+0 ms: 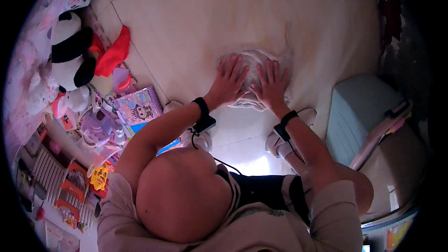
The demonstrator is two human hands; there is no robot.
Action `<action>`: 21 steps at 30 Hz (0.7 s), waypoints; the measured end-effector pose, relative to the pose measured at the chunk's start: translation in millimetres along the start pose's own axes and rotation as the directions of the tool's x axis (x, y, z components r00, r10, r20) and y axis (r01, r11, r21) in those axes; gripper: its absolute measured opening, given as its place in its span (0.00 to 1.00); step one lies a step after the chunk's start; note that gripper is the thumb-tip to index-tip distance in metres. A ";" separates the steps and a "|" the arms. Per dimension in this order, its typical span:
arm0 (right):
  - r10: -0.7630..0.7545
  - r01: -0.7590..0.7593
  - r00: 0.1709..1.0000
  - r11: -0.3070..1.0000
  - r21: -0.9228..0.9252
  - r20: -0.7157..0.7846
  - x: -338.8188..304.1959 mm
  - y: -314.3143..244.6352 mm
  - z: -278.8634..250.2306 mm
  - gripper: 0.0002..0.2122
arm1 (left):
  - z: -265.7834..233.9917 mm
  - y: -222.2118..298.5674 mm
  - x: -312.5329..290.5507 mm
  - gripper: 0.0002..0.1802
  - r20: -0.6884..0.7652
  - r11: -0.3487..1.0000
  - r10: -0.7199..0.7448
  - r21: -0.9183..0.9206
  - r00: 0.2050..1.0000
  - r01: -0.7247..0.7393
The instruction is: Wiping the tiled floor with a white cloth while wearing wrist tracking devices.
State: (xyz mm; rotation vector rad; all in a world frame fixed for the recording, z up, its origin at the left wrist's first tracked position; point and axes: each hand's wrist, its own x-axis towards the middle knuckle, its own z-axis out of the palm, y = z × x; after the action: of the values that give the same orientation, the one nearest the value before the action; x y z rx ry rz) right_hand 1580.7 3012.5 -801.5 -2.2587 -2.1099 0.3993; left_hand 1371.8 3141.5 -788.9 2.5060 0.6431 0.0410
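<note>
A pale, crumpled cloth [252, 58] lies on the tiled floor in front of my feet. My left hand [227, 81] rests flat on its left part with the fingers spread. On its right part lies my right hand [270, 86], palm down and fingers apart. Both hands press on the cloth from above and neither grips it. The thumbs point toward each other over the cloth's middle. A black band with a small box sits on each wrist, and a cable runs from each.
To the left lie a panda plush toy [72, 53], a red cloth piece [114, 52], a purple picture box [140, 107] and a lilac toy [99, 126]. A pale blue-grey box [357, 116] stands on the right. My shoes [275, 143] flank the cloth's near side.
</note>
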 end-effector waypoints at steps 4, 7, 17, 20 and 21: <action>0.010 -0.006 0.996 0.999 0.044 -0.091 11.7 -2.5 1.0 0.34 | -5.2 -9.5 7.2 0.50 0.008 0.999 0.018 0.036 1.000 -0.019; 0.004 -0.001 0.994 1.000 0.026 -0.110 54.4 -12.7 -7.9 0.33 | -12.1 -29.6 19.2 0.52 0.002 0.995 -0.025 0.099 1.000 0.024; -0.115 0.090 0.962 0.990 -0.110 -0.247 212.7 -3.4 -29.9 0.33 | -74.6 -122.8 80.2 0.49 -0.210 0.974 -0.111 0.172 0.972 0.148; -0.156 0.129 0.947 0.985 -0.110 -0.280 232.8 -6.2 -32.8 0.33 | -77.7 -134.4 83.3 0.48 -0.299 0.976 -0.075 0.174 0.951 0.131; -0.156 0.135 0.948 0.986 -0.096 -0.278 234.7 -6.3 -33.1 0.33 | -77.2 -134.4 82.7 0.48 -0.300 0.976 -0.079 0.173 0.951 0.135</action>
State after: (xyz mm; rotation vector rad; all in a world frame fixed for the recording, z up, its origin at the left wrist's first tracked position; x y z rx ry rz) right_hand 1593.1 3249.3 -808.0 -2.0305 -2.1505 -0.0135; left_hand 1374.0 3316.7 -801.1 2.6701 0.9434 0.3297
